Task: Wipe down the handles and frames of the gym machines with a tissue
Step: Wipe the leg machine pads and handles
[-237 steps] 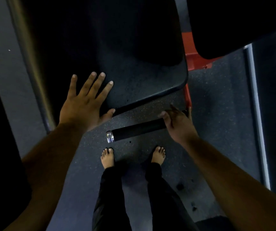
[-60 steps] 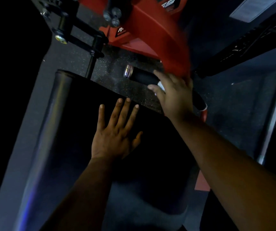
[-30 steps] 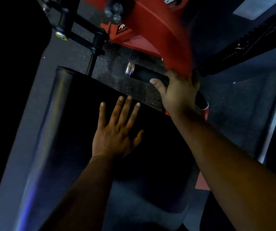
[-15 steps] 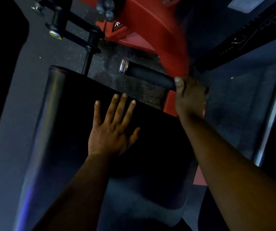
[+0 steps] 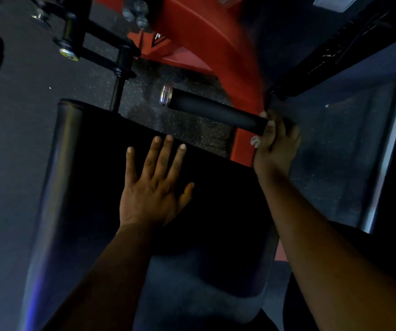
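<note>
The tissue (image 5: 255, 141) shows only as a small white wad poking out under the thumb side of the right grip (image 5: 275, 142), which is curled round the inner end of the black handle (image 5: 216, 112), close to where that bar meets the red frame (image 5: 218, 53). The handle runs out leftward and away from the frame, ending in a shiny metal cap (image 5: 165, 98) above the speckled floor (image 5: 192, 130). The left grip (image 5: 155, 187) lies flat with straight, spread fingers on the black pad (image 5: 84, 187), its fingertips near the pad's far edge. The pad's left side is a rounded roll. A black post with a bracket (image 5: 120, 68) rises beyond the pad's far left corner.
</note>
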